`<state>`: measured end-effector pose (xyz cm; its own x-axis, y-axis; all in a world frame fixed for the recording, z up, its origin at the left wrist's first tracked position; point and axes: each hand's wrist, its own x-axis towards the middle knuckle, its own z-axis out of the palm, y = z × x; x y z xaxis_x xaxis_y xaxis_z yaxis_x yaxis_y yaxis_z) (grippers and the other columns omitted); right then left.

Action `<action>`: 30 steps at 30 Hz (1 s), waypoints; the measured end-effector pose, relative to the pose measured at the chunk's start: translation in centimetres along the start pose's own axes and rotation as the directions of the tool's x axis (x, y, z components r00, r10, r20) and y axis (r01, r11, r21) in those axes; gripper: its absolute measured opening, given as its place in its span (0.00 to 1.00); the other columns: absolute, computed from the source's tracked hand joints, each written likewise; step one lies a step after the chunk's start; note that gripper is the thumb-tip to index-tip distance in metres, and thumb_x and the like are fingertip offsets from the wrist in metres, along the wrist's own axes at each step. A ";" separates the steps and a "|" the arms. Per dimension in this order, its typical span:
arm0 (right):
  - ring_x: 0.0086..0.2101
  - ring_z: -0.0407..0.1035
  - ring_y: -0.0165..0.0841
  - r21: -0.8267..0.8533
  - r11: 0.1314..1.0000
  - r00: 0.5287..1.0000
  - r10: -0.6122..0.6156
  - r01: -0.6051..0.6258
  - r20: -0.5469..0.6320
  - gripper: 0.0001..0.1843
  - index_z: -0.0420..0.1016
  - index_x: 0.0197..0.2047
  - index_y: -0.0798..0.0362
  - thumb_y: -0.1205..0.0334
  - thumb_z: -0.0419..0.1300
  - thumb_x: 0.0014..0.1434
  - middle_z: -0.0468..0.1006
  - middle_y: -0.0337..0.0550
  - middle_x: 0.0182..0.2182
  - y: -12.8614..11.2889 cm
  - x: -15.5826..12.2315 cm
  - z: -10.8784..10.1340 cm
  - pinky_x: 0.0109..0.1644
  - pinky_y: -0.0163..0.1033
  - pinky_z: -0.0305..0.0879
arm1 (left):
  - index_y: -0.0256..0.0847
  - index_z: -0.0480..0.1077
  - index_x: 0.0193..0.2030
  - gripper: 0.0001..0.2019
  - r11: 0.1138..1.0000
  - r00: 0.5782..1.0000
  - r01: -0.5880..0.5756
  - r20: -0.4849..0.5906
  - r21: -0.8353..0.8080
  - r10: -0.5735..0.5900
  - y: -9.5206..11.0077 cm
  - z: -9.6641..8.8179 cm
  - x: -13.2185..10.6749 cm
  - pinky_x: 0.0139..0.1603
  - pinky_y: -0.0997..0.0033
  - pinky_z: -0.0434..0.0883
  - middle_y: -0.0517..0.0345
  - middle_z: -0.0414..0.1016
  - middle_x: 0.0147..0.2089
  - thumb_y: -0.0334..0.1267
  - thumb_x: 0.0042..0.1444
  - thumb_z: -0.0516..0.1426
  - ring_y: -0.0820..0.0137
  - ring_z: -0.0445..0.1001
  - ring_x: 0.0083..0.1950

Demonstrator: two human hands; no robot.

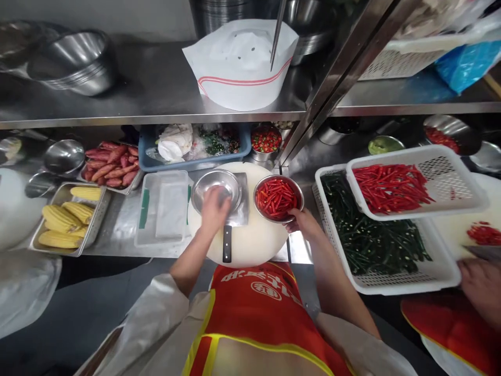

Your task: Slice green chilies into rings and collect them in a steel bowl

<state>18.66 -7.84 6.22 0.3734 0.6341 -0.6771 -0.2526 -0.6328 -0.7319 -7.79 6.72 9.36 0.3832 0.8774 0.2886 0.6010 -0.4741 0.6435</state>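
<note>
My left hand (pixel 216 206) reaches over a shiny metal bowl (pixel 199 187), its fingers blurred inside the rim. Whether they hold anything I cannot make out. That bowl rests on the broad blade of a cleaver (pixel 243 203), whose black handle (pixel 227 244) points toward me. With thumb on the rim and fingers underneath, my right hand (pixel 301 223) grips a second metal bowl (pixel 300 194). Cut red chillies (pixel 276 196) fill this one. Both bowls and the cleaver are on a round white cutting board (pixel 256 245).
Left are a clear plastic tub (pixel 161 236), a corn tray (pixel 92 230) and sweet potatoes (pixel 113 164). A blue bin (pixel 191 165) stands behind the board. White baskets (pixel 407 284) of green and red chillies are right, beside a co-worker's hand (pixel 483 284). A steel shelf (pixel 156 78) overhangs.
</note>
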 end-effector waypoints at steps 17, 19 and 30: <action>0.16 0.71 0.35 0.192 0.973 0.992 -0.123 0.125 -0.026 0.22 0.66 0.49 0.55 0.45 0.57 0.62 0.77 0.40 0.17 2.0 -0.9 2.0 0.19 0.34 0.69 | 0.46 0.70 0.56 0.17 0.851 0.643 -0.474 0.749 0.226 0.159 11.3 9.0 3.5 0.53 0.52 0.72 0.46 0.64 0.58 0.38 0.61 0.54 0.53 0.70 0.56; 0.16 0.71 0.34 0.187 0.974 0.992 -0.126 0.127 -0.017 0.25 0.66 0.50 0.55 0.43 0.58 0.61 0.76 0.40 0.17 2.0 -0.9 1.9 0.19 0.34 0.69 | 0.45 0.72 0.54 0.15 0.878 0.666 -0.433 0.729 0.204 0.160 11.1 8.6 3.5 0.51 0.57 0.73 0.48 0.67 0.56 0.37 0.63 0.52 0.57 0.72 0.53; 0.17 0.71 0.34 0.203 0.971 0.992 -0.125 0.123 -0.005 0.30 0.66 0.50 0.55 0.35 0.54 0.62 0.78 0.43 0.19 2.5 -0.7 1.6 0.19 0.35 0.69 | 0.40 0.75 0.52 0.17 0.976 0.762 -0.217 0.623 -0.008 0.175 11.5 6.8 5.7 0.59 0.65 0.69 0.53 0.74 0.50 0.28 0.57 0.55 0.65 0.74 0.51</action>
<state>16.32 -9.10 4.72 0.4064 0.7060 -0.5800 -0.3806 -0.4463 -0.8099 6.03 5.79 13.60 0.8342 0.5405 -0.1096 0.4979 -0.6525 0.5713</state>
